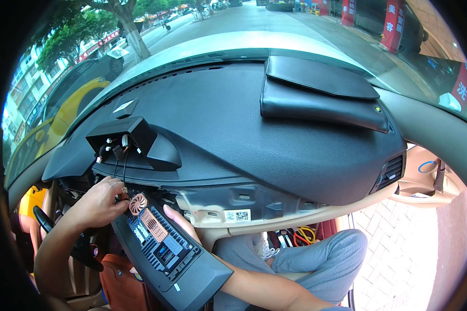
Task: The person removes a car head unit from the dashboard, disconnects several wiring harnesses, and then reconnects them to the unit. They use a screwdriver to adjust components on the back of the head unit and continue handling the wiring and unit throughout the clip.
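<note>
Below the black, grained dashboard's [207,119] near edge, the long, dark-grey plastic unit [172,251] slanted down rightward, the right hand's [181,224] grip clasping its flank! The left hand [107,201], nearer its copper-coloured round fan [138,204], bunched beside a thin black cable [125,171]; pinching it? Couldn't tell.

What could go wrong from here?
The long black plastic unit, seemingly supported mainly by the right hand, could slip.
The thin black cables hanging by the left hand might be strained if the unit drops.
The exposed round copper-coloured fan, close to the left hand, could get knocked.
</note>
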The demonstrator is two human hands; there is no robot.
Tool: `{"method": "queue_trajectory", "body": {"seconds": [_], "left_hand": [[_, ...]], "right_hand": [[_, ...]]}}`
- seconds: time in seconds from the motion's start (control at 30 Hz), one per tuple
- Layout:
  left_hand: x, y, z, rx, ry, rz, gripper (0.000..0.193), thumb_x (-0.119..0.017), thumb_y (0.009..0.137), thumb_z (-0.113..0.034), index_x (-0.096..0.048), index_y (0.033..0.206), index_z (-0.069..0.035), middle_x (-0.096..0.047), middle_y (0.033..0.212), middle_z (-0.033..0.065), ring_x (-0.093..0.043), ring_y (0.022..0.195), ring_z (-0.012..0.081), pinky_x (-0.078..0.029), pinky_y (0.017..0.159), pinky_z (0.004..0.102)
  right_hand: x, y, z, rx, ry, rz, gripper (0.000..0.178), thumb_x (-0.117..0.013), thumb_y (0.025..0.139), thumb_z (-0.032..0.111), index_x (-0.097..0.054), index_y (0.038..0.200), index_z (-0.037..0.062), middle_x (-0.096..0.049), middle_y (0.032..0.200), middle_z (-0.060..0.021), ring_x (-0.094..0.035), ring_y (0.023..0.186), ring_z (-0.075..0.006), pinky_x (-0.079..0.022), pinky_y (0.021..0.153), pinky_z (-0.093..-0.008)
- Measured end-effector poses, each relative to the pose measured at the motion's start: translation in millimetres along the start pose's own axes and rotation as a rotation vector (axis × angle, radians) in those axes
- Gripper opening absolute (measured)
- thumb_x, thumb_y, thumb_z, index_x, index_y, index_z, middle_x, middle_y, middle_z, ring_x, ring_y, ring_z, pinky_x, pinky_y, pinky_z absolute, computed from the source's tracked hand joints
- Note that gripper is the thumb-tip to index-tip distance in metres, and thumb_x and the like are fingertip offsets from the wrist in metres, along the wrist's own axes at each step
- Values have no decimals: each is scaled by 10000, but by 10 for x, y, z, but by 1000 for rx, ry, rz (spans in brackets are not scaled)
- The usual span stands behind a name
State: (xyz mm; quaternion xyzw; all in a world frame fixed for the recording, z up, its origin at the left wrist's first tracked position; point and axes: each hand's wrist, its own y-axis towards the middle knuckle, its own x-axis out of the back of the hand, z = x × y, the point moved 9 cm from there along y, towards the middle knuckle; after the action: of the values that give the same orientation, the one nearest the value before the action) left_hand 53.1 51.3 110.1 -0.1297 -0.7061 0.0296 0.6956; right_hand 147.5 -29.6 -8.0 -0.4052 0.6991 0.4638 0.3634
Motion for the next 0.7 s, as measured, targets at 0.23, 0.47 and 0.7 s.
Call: {"method": "queue_trajectory", "body": {"seconds": [0.23,0.47,0.7], "left_hand": [[-13,48,78,-55,-130,73,216,-789,878,-204,-722,920,-3,-684,938,173,-695,932,349,-550,815,436],[22,-24,68,-492,-244,55,153,-794,938,-125,-729,1031,-22,-630,1007,132,-671,973,331,-546,845,424],[-44,-23,165,-485,-316,41,190,-808,932,-128,-735,1074,-25,-675,1053,118,-696,1014,321,-558,888,420]], "right_hand": [[-51,-9,-32,-26,7,-18,839,-464,1045,685,-468,1575,34,-601,1437,-334,-680,1184,-534,-527,1053,-702],[-15,-41,-46,-89,37,8,940,-394,1023,763,-352,1667,78,-405,1627,-337,-479,1404,-613,-360,1177,-748],[12,-53,12,-41,41,-65,877,-353,1060,723,-372,1655,79,-443,1621,-289,-514,1406,-548,-352,1167,-784]]}}
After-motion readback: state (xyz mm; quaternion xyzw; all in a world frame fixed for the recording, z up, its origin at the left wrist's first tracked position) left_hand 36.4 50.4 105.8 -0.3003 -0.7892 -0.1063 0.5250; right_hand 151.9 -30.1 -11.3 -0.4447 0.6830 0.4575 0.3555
